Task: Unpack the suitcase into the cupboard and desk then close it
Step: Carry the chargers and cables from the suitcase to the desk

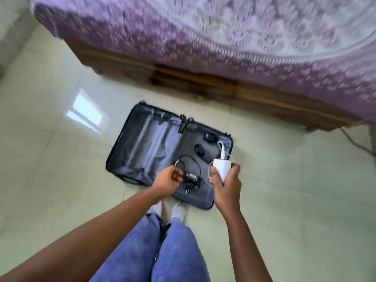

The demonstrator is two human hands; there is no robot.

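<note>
A dark blue suitcase [142,143] lies open flat on the floor, its grey-lined left half bare. My right hand [225,186] grips a white charger block [222,168] with a white cable [221,149] plugged into its top. My left hand [167,181] pinches a black charger with its coiled black cable [191,176] above the right half. Two small black items [208,137] [199,149] lie in the right half.
A wooden bed frame [223,88] with a purple patterned cover [183,37] runs behind the suitcase. Pale glossy floor tiles [61,159] surround it. My legs in blue jeans and white socks [179,210] stand at the suitcase's near edge. A cable [354,141] lies on the floor at the far right.
</note>
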